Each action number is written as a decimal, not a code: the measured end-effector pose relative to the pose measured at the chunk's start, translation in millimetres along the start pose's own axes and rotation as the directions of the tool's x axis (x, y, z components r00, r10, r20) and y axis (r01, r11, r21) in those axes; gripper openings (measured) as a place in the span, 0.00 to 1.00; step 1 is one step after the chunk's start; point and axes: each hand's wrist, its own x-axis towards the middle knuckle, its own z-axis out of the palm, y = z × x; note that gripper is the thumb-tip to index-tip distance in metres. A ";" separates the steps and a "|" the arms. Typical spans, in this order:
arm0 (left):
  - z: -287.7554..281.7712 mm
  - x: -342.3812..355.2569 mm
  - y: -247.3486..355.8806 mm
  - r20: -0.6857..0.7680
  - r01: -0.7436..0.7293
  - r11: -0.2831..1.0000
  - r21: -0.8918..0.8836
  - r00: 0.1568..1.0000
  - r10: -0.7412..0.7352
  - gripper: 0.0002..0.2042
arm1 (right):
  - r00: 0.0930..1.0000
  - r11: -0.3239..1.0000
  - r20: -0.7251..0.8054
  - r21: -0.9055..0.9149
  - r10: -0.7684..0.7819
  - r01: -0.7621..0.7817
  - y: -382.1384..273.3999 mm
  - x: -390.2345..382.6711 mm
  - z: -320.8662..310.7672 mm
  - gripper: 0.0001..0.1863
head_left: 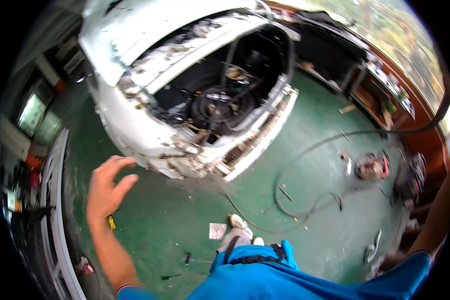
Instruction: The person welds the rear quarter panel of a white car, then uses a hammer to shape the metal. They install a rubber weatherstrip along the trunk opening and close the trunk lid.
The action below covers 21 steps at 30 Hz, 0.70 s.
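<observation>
The left hand (105, 190) is hovering at the near left corner of a white car (122, 122), its fingers (116, 162) curving loosely and its thumb standing apart from them; nothing is showing in the grasp, and whether the fingertips are touching the bodywork one cannot tell. The right forearm (437, 215) is running up the right edge, its hand lying out of view, so one cannot tell how those fingers are standing. The car is occupying the upper middle of the view, its near end facing the person, grime covering the exposed corner and the bare bar (260, 142) along that end. Inside the dark bay, a can (236, 77) is sitting among cluttered parts. On the green floor (160, 212), a hose (305, 150) is looping to the right of the car, and a red machine (372, 167) is standing near a dark one (410, 182). A sheet (217, 231) is lying just beside the person's shoe (241, 225), while a screwdriver (188, 259) is resting nearer the lower edge. A long pale frame (57, 200) is stretching along the left side, and a counter (387, 85) is running below the windows at upper right.
</observation>
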 end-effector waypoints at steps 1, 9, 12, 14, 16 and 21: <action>8.8 3.4 -24.8 0.011 0.071 0.997 -0.027 0.997 -0.071 0.16 | 0.991 0.997 0.132 0.076 0.017 -0.028 10.4 6.2 36.2 0.15; 98.7 -1.1 -169.0 -0.009 0.294 0.908 0.297 0.952 -0.306 0.32 | 0.634 0.938 0.695 0.306 -0.339 0.165 36.9 -30.0 375.2 0.26; 139.8 41.3 -179.6 -0.021 0.222 0.903 0.369 0.973 -0.231 0.36 | 0.594 0.935 0.751 0.355 -0.289 0.005 64.1 -47.8 466.0 0.21; 151.8 59.5 -189.1 0.014 0.190 0.887 0.420 0.976 -0.216 0.38 | 0.533 0.945 0.815 0.317 -0.227 -0.081 69.0 -58.8 515.3 0.21; 158.6 75.3 -191.2 0.050 0.181 0.866 0.465 0.972 -0.230 0.37 | 0.459 0.949 0.867 0.284 -0.194 -0.134 77.9 -64.0 550.9 0.23; 184.5 84.8 -205.6 0.099 0.150 0.794 0.589 0.962 -0.256 0.36 | 0.377 0.909 0.838 0.415 -0.395 0.031 143.5 -71.2 598.0 0.40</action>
